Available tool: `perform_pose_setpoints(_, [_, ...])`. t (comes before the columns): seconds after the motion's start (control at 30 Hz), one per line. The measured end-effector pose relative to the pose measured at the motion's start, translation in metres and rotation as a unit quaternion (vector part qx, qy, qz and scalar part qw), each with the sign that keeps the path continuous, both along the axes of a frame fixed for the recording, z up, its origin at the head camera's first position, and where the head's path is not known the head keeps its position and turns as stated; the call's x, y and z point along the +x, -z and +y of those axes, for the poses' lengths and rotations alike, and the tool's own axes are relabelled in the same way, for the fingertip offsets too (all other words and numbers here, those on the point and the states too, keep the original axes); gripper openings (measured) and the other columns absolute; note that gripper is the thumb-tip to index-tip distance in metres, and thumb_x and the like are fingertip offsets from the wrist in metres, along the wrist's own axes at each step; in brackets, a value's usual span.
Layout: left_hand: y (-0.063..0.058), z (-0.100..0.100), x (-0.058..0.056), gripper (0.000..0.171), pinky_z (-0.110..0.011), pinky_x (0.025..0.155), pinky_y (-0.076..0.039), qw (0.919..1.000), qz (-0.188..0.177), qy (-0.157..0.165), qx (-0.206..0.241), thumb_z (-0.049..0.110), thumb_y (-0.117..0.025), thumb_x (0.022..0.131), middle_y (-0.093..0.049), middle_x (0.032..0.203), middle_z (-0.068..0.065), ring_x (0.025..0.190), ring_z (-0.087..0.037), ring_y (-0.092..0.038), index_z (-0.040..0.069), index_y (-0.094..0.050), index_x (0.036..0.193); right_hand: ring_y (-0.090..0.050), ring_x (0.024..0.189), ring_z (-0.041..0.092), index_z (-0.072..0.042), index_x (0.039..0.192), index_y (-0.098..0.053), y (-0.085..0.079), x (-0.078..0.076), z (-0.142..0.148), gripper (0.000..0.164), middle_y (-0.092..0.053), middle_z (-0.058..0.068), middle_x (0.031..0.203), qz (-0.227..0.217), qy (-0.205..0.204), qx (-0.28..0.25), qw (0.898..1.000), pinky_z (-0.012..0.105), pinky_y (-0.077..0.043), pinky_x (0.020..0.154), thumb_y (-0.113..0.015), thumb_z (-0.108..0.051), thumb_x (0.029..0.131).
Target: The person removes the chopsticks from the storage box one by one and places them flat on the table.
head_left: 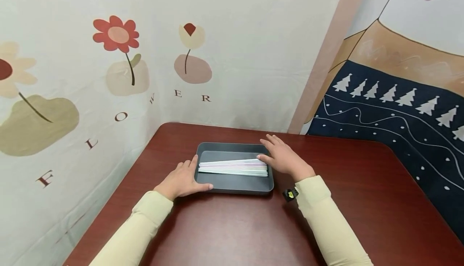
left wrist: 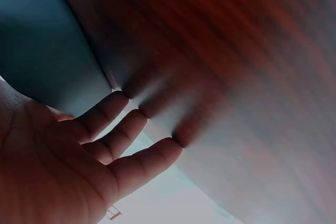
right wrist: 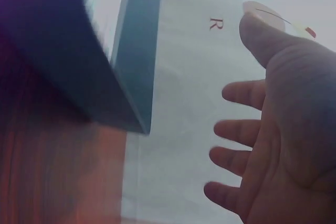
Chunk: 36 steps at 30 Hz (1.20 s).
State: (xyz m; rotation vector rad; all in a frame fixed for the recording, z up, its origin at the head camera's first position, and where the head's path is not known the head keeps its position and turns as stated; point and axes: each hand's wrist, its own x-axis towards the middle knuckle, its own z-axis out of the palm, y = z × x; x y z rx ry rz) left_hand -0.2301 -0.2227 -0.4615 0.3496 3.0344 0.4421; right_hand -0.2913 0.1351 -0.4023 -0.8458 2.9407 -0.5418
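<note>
A dark grey rectangular tray (head_left: pixel 235 185) lies on the table. Several long thin pale sticks (head_left: pixel 233 167), white with faint green and purple tints, lie side by side in it and fan out slightly to the right. My left hand (head_left: pixel 182 180) is at the tray's left end, thumb stretched along its front left corner. In the left wrist view, three fingertips (left wrist: pixel 176 142) meet the tabletop beside the tray wall (left wrist: pixel 47 45). Over the tray's right end is my right hand (head_left: pixel 284 156), fingers extended and holding nothing; the right wrist view shows it apart from the tray (right wrist: pixel 58 51).
The reddish-brown wooden table (head_left: pixel 224 229) reaches to a pale wall hanging (head_left: pixel 246 56) with flowers and letters. A dark blue hanging with white trees (head_left: pixel 391 117) borders the right side. A small black device (head_left: pixel 290 194) sits at the right wrist.
</note>
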Motion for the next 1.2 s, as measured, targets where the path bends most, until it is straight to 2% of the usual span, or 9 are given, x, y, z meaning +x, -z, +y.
perform_pose_setpoints(0.1, [0.001, 0.001, -0.001, 0.135, -0.053, 0.104, -0.039, 1.0, 0.001, 0.001, -0.001, 0.091, -0.055, 0.066, -0.043, 0.144, -0.028, 0.13, -0.049, -0.041, -0.004, -0.019, 0.155, -0.026, 0.145, 0.034, -0.009, 0.151, -0.043, 0.002, -0.004, -0.006, 0.066, -0.032, 0.016, 0.157, -0.028, -0.007, -0.036, 0.999, 0.053, -0.027, 0.113, -0.06, -0.045, 0.098])
perform_pose_setpoints(0.23, [0.002, 0.002, -0.002, 0.136, -0.053, 0.103, -0.04, 1.0, -0.003, -0.008, -0.004, 0.091, -0.055, 0.066, -0.045, 0.143, -0.027, 0.13, -0.048, -0.041, -0.003, -0.018, 0.156, -0.04, 0.137, 0.028, -0.008, 0.144, -0.051, 0.008, -0.012, -0.015, 0.057, -0.047, 0.012, 0.147, -0.054, -0.02, -0.073, 0.996, 0.049, -0.035, 0.109, -0.063, -0.039, 0.098])
perform_pose_setpoints(0.4, [0.002, 0.003, -0.002, 0.136, -0.051, 0.101, -0.042, 1.0, -0.001, -0.004, -0.002, 0.091, -0.056, 0.066, -0.047, 0.14, -0.025, 0.128, -0.046, -0.043, -0.003, -0.018, 0.156, -0.055, 0.114, 0.023, -0.005, 0.134, -0.059, 0.017, -0.024, -0.025, 0.047, -0.061, 0.01, 0.127, -0.081, -0.026, -0.123, 0.989, 0.043, -0.045, 0.097, -0.068, -0.031, 0.096])
perform_pose_setpoints(0.5, [0.001, 0.003, -0.001, 0.135, -0.052, 0.1, -0.042, 1.0, 0.003, 0.0, 0.004, 0.09, -0.057, 0.067, -0.047, 0.139, -0.026, 0.126, -0.047, -0.043, -0.005, -0.019, 0.155, -0.056, 0.103, 0.02, -0.006, 0.13, -0.062, 0.021, -0.031, -0.033, 0.044, -0.063, 0.008, 0.117, -0.092, -0.034, -0.138, 0.985, 0.04, -0.047, 0.09, -0.07, -0.03, 0.094])
perform_pose_setpoints(0.73, [0.002, 0.003, 0.001, 0.134, -0.051, 0.103, -0.041, 1.0, 0.003, -0.004, 0.002, 0.089, -0.059, 0.067, -0.047, 0.14, -0.026, 0.127, -0.048, -0.042, -0.004, -0.018, 0.156, -0.058, 0.095, 0.016, -0.009, 0.125, -0.066, 0.028, -0.043, -0.05, 0.039, -0.064, -0.001, 0.104, -0.125, -0.045, -0.151, 0.98, 0.036, -0.049, 0.083, -0.074, -0.029, 0.091])
perform_pose_setpoints(1.0, [0.002, 0.005, 0.002, 0.133, -0.053, 0.103, -0.04, 0.9999, 0.005, -0.001, 0.014, 0.087, -0.061, 0.067, -0.044, 0.142, -0.027, 0.128, -0.047, -0.042, -0.004, -0.021, 0.155, -0.061, 0.097, 0.013, -0.012, 0.117, -0.073, 0.038, -0.048, -0.063, 0.029, -0.069, -0.001, 0.11, -0.158, -0.06, -0.154, 0.974, 0.034, -0.051, 0.082, -0.074, -0.025, 0.091])
perform_pose_setpoints(1.2, [0.003, 0.003, 0.001, 0.133, -0.052, 0.103, -0.039, 0.9999, 0.008, -0.004, 0.014, 0.087, -0.061, 0.067, -0.045, 0.142, -0.027, 0.128, -0.047, -0.042, -0.004, -0.021, 0.155, -0.062, 0.094, 0.011, -0.012, 0.117, -0.073, 0.046, -0.052, -0.073, 0.027, -0.069, 0.0, 0.111, -0.159, -0.061, -0.15, 0.974, 0.033, -0.051, 0.081, -0.073, -0.022, 0.092])
